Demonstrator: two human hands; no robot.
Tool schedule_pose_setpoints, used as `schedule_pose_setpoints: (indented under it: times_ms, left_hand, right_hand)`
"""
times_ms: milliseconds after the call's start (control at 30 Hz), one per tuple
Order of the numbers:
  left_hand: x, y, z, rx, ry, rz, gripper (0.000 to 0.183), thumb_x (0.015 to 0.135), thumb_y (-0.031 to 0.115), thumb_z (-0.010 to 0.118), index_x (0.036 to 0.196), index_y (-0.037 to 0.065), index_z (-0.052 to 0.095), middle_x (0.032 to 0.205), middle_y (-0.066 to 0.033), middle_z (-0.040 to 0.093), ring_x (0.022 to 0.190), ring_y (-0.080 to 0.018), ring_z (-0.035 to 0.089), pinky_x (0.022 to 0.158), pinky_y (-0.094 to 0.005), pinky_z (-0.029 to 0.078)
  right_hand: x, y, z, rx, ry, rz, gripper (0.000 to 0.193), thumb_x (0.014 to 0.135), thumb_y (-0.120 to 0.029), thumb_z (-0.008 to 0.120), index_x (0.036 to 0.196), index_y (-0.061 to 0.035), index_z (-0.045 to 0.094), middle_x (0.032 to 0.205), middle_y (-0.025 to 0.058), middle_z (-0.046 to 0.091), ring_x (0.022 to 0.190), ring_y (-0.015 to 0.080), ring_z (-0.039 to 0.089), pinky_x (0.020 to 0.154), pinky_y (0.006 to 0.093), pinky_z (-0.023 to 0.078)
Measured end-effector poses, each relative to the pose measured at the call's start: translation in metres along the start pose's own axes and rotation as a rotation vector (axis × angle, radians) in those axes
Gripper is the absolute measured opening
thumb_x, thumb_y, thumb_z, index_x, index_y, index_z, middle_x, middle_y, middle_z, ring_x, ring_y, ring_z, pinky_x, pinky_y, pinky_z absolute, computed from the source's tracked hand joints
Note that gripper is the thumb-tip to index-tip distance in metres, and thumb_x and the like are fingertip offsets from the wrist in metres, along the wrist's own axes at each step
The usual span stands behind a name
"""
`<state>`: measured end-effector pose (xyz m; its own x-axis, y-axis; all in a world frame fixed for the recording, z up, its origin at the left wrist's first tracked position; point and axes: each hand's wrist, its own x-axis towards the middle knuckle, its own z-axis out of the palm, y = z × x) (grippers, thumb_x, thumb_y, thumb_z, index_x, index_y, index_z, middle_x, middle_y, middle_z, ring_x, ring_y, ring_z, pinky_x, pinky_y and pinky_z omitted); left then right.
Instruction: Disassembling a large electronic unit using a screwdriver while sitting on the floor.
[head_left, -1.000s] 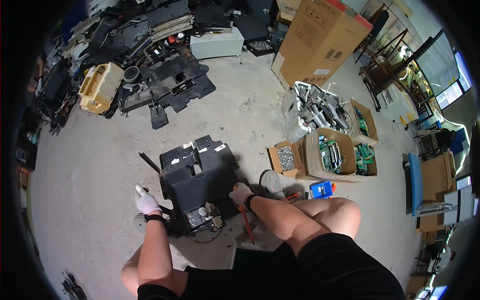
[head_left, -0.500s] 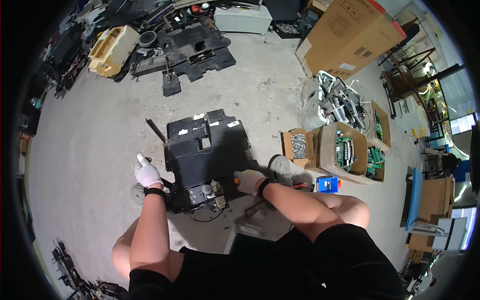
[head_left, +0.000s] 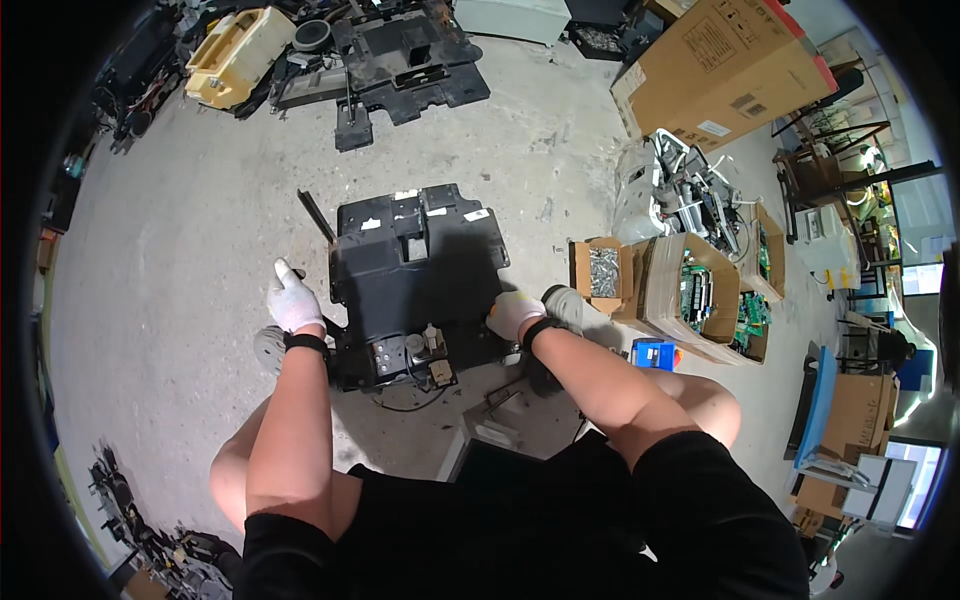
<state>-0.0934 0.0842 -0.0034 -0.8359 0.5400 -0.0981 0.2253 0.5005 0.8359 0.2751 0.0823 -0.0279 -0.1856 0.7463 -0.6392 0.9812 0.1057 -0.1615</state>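
Observation:
A large black plastic panel with a square cutout and white stickers lies on the floor in front of me. At its near end sits a metal mechanism with a round knob and a cable. My left hand, in a white glove, is beside the panel's left edge, thumb up and fingers curled round something dark, mostly hidden. On the right edge rests my gloved right hand, its fingers closed; a small orange bit shows at them, its kind unclear. A dark bar sticks out past the far left corner.
To the right stand a small carton of screws, a carton of circuit boards, a blue tray and a bag of metal scrap. Dismantled black parts and a cream plastic bin lie at the far side.
The whole view has shifted, so the panel appears higher. Both hands have moved slightly farther forward along the panel's sides. The orange bit at my right hand shows less than before.

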Motion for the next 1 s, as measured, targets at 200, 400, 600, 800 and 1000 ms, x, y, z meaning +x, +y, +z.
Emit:
schedule_pose_setpoints:
  times_ms: [200,400,600,800,1000]
  left_hand:
    - [-0.011,0.007,0.0,-0.01,0.049,0.061,0.056,0.101,0.048,0.048,0.08,-0.001,0.069,0.071,-0.0172,0.067,0.069,-0.0294,0.063,0.069,-0.0436,0.047]
    - [-0.004,-0.003,-0.003,-0.005,0.009,0.079,0.058,0.101,0.05,0.046,0.08,0.0,0.067,0.06,-0.0093,0.059,0.056,-0.0198,0.056,0.056,-0.0365,0.043]
    - [-0.003,-0.007,-0.006,-0.227,-0.15,0.023,0.049,0.103,0.044,0.047,0.086,0.003,0.067,0.063,-0.0048,0.06,0.057,-0.0155,0.056,0.056,-0.0325,0.045]
    - [0.001,-0.02,-0.021,-0.098,-0.229,0.039,0.043,0.099,0.038,0.053,0.105,-0.002,0.067,0.083,-0.0101,0.067,0.076,-0.0196,0.062,0.071,-0.0338,0.05]
    - [-0.018,-0.003,-0.035,-0.001,-0.111,0.143,0.039,0.094,0.031,0.059,0.112,-0.004,0.065,0.105,-0.0228,0.07,0.102,-0.0353,0.066,0.092,-0.0405,0.05]
  right_hand:
    - [-0.002,-0.003,-0.024,-0.752,-0.091,-0.441,0.021,0.09,-0.02,0.06,0.1,-0.0149,0.077,0.103,0.0069,0.075,0.101,0.0261,0.071,0.082,0.0396,0.054]
    - [0.007,0.01,-0.031,-0.742,-0.016,-0.42,0.024,0.091,-0.022,0.057,0.109,-0.0191,0.073,0.11,0.0052,0.072,0.114,0.0233,0.064,0.096,0.0391,0.044]
    - [0.002,0.023,-0.034,-0.437,-0.071,-0.303,0.029,0.084,-0.02,0.065,0.112,-0.0113,0.067,0.107,0.0153,0.072,0.105,0.0317,0.069,0.089,0.0422,0.052]
    - [-0.005,0.032,-0.035,-0.479,-0.18,-0.303,0.044,0.076,-0.02,0.069,0.117,-0.0048,0.068,0.109,0.0191,0.072,0.104,0.0343,0.069,0.086,0.0435,0.055]
    - [-0.007,0.042,-0.054,-0.606,-0.435,-0.194,0.042,0.071,-0.02,0.069,0.11,-0.0081,0.073,0.104,0.0204,0.073,0.097,0.0351,0.071,0.079,0.0448,0.057]
